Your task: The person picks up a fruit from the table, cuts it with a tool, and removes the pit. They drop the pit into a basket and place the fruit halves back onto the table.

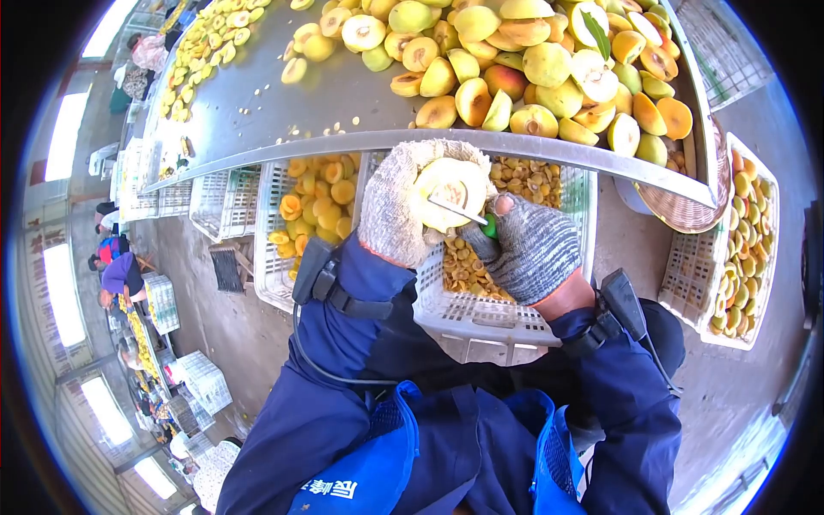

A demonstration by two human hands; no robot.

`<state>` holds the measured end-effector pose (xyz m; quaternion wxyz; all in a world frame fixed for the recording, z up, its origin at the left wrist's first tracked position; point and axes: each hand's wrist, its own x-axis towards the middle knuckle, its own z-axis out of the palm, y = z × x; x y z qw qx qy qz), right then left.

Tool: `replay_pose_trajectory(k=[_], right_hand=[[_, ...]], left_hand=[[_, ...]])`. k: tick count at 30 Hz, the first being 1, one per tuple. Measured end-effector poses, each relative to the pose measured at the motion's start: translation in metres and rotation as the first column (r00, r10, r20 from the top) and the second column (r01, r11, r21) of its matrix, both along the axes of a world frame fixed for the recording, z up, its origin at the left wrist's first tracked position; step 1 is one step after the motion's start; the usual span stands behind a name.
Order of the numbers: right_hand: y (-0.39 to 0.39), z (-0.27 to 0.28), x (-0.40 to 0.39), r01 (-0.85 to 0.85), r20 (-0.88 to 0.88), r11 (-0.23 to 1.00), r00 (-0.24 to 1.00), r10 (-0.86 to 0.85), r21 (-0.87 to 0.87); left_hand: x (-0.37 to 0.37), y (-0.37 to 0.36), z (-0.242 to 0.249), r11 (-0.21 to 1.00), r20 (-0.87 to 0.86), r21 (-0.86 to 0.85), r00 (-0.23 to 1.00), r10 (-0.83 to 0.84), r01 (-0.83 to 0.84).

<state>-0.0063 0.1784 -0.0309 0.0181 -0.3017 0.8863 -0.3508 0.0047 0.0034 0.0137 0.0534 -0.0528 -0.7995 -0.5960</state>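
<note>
My left hand (396,202), in a pale knitted glove, holds a halved yellow fruit (450,190) with its cut face up. A grey striped glove covers my right hand (534,245), which is closed around the green handle (489,227) of a small tool. The tool's thin metal blade (455,209) lies across the fruit's cut face. Both hands are just in front of the metal table's rim (343,141), above a white crate (481,311) that holds small yellow-brown pieces (468,266).
Many halved fruits (549,64) are heaped on the table, with smaller pieces (206,51) at its far left. A crate of yellow halves (322,202) stands left of my hands. At right are a wicker basket (687,202) and another fruit crate (747,249). People (120,276) work far left.
</note>
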Motion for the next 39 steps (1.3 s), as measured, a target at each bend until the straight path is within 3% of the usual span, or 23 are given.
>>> replay_pose_trajectory(k=[4,7,8,9,10,11,12,16,18,20,22,24,25,26,27,29,30,32,33,35,39], right_hand=[[-0.002,-0.008,0.002,0.010,-0.046,0.999,0.999,-0.012,-0.031],[-0.006,-0.008,0.005,0.023,-0.009,1.000,1.000,-0.023,-0.002],[-0.009,-0.011,0.006,0.036,0.015,0.999,0.999,-0.036,0.004],[-0.010,-0.013,0.006,0.026,0.023,1.000,0.999,-0.026,-0.001],[-0.012,-0.014,0.005,0.028,0.026,1.000,0.999,-0.028,-0.004],[-0.015,-0.015,0.007,0.028,0.086,1.000,0.996,-0.028,-0.001],[-0.016,-0.015,0.009,0.027,0.145,1.000,0.989,-0.028,0.006],[-0.019,-0.030,0.012,0.039,0.111,0.998,0.993,-0.033,-0.055],[-0.016,-0.027,0.011,0.037,-0.004,0.993,0.999,-0.038,-0.112],[-0.009,-0.017,0.009,0.020,-0.026,0.998,0.999,-0.022,-0.067],[-0.008,-0.023,0.010,0.027,-0.004,0.998,1.000,-0.027,-0.057],[-0.010,-0.025,0.009,0.039,0.018,0.998,0.999,-0.038,-0.058],[-0.011,-0.023,0.010,0.045,0.033,0.997,0.999,-0.043,-0.070],[-0.012,-0.021,0.011,0.051,0.052,0.995,0.998,-0.047,-0.080],[-0.013,-0.018,0.011,0.050,0.057,0.995,0.997,-0.046,-0.081],[-0.015,-0.015,0.010,0.061,0.081,0.998,0.995,-0.060,-0.019],[-0.016,-0.015,0.010,0.057,0.085,0.998,0.995,-0.055,-0.019],[-0.019,-0.015,0.010,0.061,0.084,0.998,0.995,-0.060,-0.006],[-0.019,-0.015,0.011,0.053,0.115,0.998,0.992,-0.050,-0.019],[-0.020,-0.013,0.011,0.043,0.135,0.999,0.990,-0.042,-0.001],[-0.023,-0.015,0.012,0.024,0.231,0.999,0.972,-0.034,0.047]], left_hand=[[-0.001,-0.008,-0.013,0.999,-0.006,-0.031,1.000,-0.006,0.006],[-0.002,-0.009,-0.012,0.985,-0.040,-0.168,0.998,-0.041,0.034],[-0.002,-0.005,-0.010,0.984,0.150,0.170,0.988,0.027,-0.052],[-0.002,-0.003,-0.009,0.864,0.347,0.464,0.938,0.025,-0.195],[-0.002,-0.006,-0.010,0.865,0.349,0.462,0.937,0.025,-0.195],[-0.003,-0.013,-0.013,0.999,0.106,0.026,0.994,0.027,-0.030],[-0.001,-0.018,-0.017,0.898,-0.116,-0.438,0.989,-0.093,0.034],[0.004,-0.027,-0.029,0.804,-0.222,-0.593,0.966,-0.129,-0.029],[0.010,-0.028,-0.037,0.741,-0.384,-0.626,0.923,-0.024,-0.241],[0.009,-0.024,-0.039,0.707,-0.428,-0.652,0.902,-0.046,-0.274],[0.007,-0.025,-0.045,0.805,-0.342,-0.556,0.940,0.006,-0.207],[0.002,-0.009,-0.026,0.796,-0.382,-0.559,0.924,-0.001,-0.230],[0.001,0.002,-0.015,0.963,-0.147,-0.232,0.984,0.105,-0.138],[0.002,0.007,-0.010,0.981,0.122,0.145,0.987,0.109,-0.126],[0.002,0.006,-0.011,0.981,0.127,0.143,0.986,0.110,-0.128],[0.002,0.001,-0.014,0.911,0.185,0.399,0.982,0.032,-0.105],[0.002,0.000,-0.015,0.910,0.188,0.399,0.982,0.036,-0.110],[0.004,-0.002,-0.017,0.991,0.030,0.010,0.991,0.133,-0.133],[0.005,-0.003,-0.016,0.991,0.034,0.009,0.990,0.134,-0.134],[0.007,-0.008,-0.010,0.873,-0.229,-0.469,0.973,0.029,-0.136],[0.008,-0.015,-0.017,0.864,-0.205,-0.483,0.978,0.049,-0.145]])
